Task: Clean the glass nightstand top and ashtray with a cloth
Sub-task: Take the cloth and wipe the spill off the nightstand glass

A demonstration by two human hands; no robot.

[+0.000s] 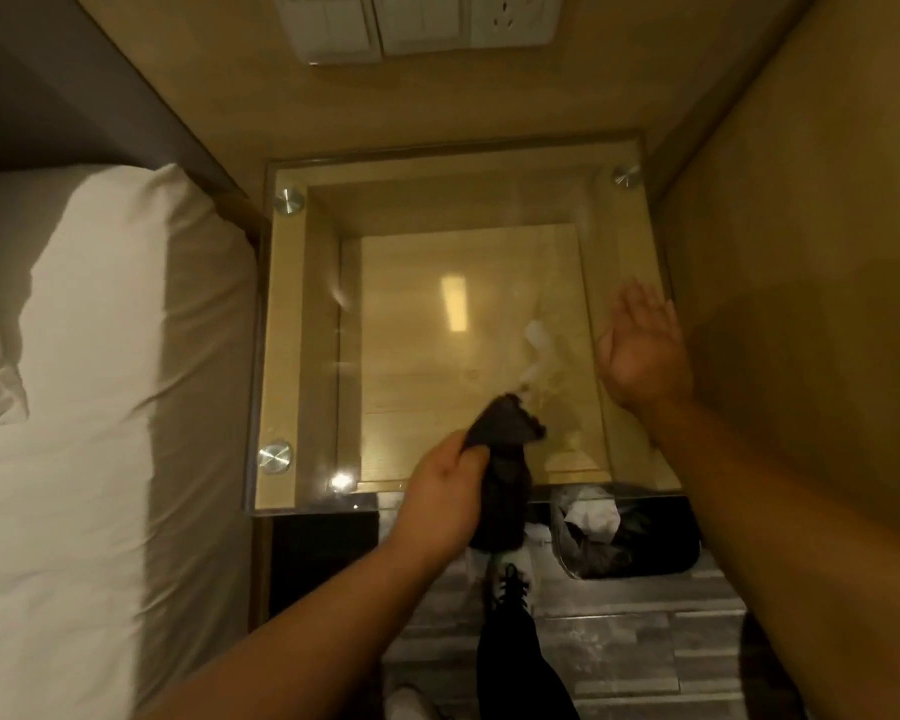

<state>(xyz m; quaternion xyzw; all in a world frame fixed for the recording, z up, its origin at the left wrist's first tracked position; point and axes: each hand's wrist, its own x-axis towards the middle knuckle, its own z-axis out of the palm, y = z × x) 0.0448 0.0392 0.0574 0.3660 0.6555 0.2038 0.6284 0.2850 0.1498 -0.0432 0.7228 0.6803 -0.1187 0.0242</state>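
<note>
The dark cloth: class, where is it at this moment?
In the head view, the dark cloth is bunched in the left hand, over the near edge of the glass nightstand top, left of the open right hand.

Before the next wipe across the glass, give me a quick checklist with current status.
1. Cloth gripped in left hand: ok.
2. Right hand free: ok, open, fingers spread over the right side.
3. Glass top free of objects: ok.
4. Ashtray located: not ok, none in view.
5. Glass clean: not ok, smears near the middle.
6. Cloth damp: cannot tell.
</note>
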